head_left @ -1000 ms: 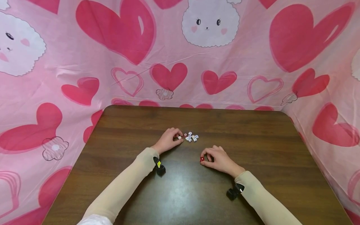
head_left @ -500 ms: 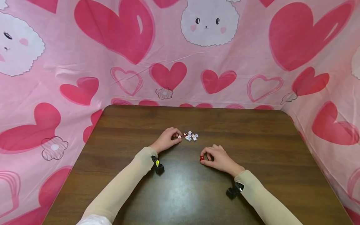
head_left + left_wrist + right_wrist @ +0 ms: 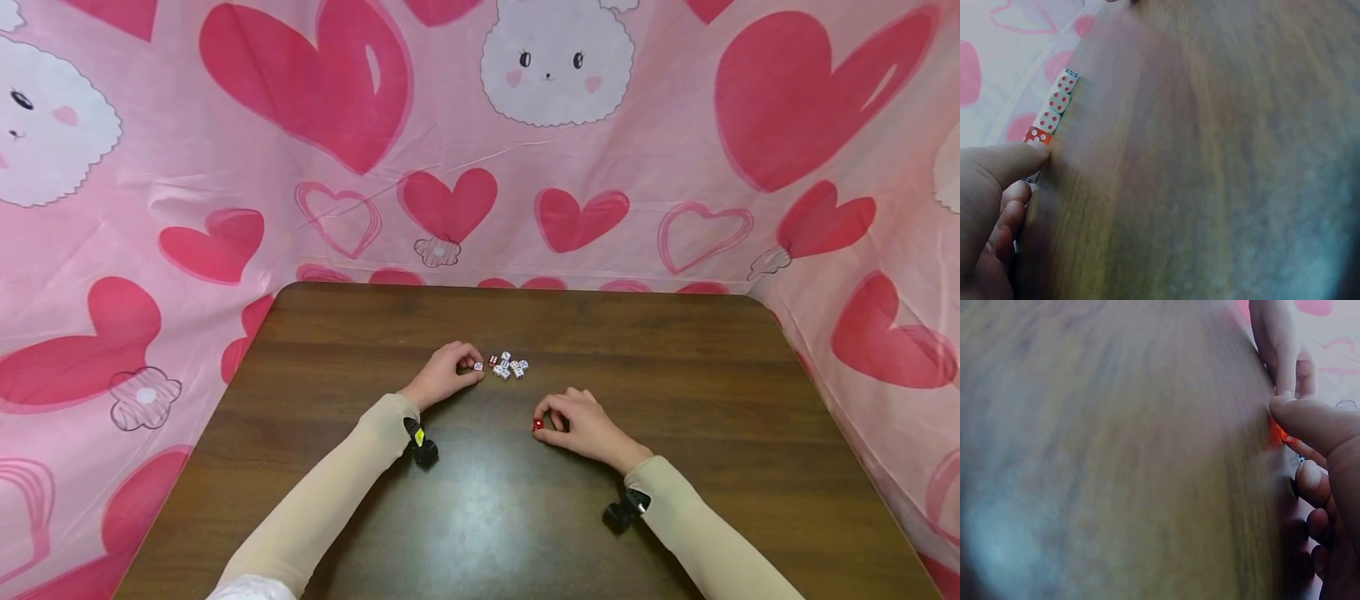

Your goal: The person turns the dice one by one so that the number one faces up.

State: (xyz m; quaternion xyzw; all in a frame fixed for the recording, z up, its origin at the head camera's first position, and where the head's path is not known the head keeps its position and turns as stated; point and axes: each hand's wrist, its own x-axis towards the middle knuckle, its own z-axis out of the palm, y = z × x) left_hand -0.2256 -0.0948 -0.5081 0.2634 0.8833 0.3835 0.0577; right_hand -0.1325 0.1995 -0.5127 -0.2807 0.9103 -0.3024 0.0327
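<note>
My left hand (image 3: 448,373) pinches a white die (image 3: 478,367) between thumb and fingers, just left of a small cluster of dice. A red die (image 3: 492,361) is on that cluster's left side, and several white dice (image 3: 514,365) lie close together beside it. Nearer to me and to the right, my right hand (image 3: 588,425) holds another red die (image 3: 537,424) between thumb and forefinger. From the left wrist, the thumb (image 3: 1013,164) covers part of a red die (image 3: 1037,135), with white dice (image 3: 1050,120) behind it. In the right wrist view the thumb mostly hides the red die (image 3: 1284,432).
The dice lie on a brown wooden table (image 3: 480,500) with rounded far corners. Pink cloth (image 3: 465,100) printed with hearts hangs behind it and along both sides. A black wrist camera (image 3: 425,452) sits on the left wrist, and another (image 3: 618,517) on the right.
The white die in my left hand has turned, so a different face shows. That hand has drawn very slightly left from the cluster. My right hand stays in place with its red die.
</note>
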